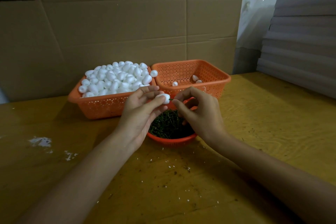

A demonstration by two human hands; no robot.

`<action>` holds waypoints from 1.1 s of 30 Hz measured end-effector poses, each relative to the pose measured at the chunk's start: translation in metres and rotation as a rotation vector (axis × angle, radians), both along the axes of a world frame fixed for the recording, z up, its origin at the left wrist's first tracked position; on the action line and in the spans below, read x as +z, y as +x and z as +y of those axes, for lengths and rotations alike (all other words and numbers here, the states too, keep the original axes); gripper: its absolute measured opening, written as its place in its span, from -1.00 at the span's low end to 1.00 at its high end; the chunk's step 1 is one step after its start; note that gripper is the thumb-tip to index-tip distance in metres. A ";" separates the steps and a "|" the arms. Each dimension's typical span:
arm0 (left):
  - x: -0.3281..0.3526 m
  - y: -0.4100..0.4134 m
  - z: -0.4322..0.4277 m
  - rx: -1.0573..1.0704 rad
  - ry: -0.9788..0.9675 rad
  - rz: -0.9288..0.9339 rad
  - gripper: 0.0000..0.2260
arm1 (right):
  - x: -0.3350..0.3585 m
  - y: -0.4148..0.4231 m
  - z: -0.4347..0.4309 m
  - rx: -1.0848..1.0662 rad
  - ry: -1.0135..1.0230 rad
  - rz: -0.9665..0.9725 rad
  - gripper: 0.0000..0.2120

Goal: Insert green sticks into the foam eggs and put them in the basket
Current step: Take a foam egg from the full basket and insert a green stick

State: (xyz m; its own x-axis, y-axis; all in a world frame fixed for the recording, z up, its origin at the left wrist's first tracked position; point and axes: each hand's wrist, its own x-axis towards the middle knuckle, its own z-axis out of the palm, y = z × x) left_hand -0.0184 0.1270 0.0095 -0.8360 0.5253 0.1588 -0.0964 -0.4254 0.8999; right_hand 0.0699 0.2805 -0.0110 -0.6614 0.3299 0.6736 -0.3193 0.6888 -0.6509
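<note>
Head view shows your left hand (140, 112) gripping a foam egg (164, 98) between thumb and fingers, just above the round red bowl (171, 141) of green sticks (167, 125). Your right hand (198, 112) pinches one stick (171, 99), its tip meeting the egg's right end. At eleven o'clock from the bowl sits a full basket (101, 109) heaped with eggs; at one o'clock, a second basket (216, 85) holds three.
</note>
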 end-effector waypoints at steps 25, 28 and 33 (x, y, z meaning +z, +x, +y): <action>0.000 0.002 -0.002 -0.087 -0.069 0.157 -0.67 | 0.000 0.000 -0.001 0.145 -0.060 -0.063 -0.68; 0.001 0.002 -0.003 -0.098 -0.056 0.130 -0.64 | 0.000 0.000 0.000 0.133 -0.052 -0.069 -0.68; 0.000 0.001 -0.001 -0.062 -0.063 0.075 -0.74 | -0.001 -0.001 0.000 0.123 -0.037 -0.071 -0.67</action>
State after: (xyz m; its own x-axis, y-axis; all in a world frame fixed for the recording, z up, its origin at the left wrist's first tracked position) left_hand -0.0171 0.1255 0.0091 -0.7886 0.5865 0.1846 -0.0521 -0.3629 0.9304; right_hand 0.0691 0.2803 -0.0120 -0.7439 0.2672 0.6126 -0.3523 0.6221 -0.6992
